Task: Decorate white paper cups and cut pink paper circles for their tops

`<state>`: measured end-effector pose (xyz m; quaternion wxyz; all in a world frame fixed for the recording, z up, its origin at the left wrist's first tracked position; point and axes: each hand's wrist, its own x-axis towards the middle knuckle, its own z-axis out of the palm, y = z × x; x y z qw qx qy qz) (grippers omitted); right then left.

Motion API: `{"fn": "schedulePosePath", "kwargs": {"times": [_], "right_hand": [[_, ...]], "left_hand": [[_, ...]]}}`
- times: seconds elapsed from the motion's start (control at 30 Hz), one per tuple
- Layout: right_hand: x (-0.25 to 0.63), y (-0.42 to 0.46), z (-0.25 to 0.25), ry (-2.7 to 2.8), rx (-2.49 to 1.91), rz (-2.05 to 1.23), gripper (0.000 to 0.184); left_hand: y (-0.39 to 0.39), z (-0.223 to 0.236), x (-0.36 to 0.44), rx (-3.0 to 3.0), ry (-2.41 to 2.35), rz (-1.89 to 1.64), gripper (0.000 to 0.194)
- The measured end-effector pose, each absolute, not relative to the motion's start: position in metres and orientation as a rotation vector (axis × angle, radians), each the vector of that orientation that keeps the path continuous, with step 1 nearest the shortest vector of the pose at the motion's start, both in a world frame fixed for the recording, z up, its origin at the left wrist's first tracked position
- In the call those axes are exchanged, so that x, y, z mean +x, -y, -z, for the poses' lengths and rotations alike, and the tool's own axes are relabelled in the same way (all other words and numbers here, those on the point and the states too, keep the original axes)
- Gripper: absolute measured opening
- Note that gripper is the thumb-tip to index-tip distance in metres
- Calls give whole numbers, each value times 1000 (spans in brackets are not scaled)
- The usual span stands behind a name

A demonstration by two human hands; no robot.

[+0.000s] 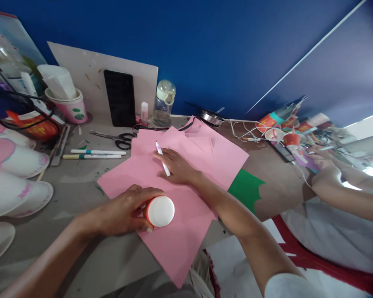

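My left hand (124, 211) is wrapped round an upturned paper cup (159, 211) with an orange side and white bottom, pressing it onto a pink paper sheet (180, 231). My right hand (175, 165) rests on the overlapping pink sheets farther back and pinches a white pen (162, 159), its tip pointing away from me. A green paper piece (245, 188) sticks out from under the pink sheets on the right.
Scissors (119, 138) and two markers (95, 154) lie left of the sheets. Paper plates (15, 182) stack at the left edge. A phone (119, 97), cups (70, 107) and a bottle (164, 103) stand at the back. Another person's arm (338, 190) reaches in at right near cluttered craft items.
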<state>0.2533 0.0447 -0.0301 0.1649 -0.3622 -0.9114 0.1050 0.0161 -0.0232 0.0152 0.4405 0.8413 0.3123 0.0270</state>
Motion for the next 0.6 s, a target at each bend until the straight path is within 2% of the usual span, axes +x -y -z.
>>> {"fn": "schedulePosePath", "kwargs": {"times": [0.6], "right_hand": [[253,-44,26,2612,-1057,-274,64]], "left_hand": [[22,-12,15,2091,-807,-78,65]]}}
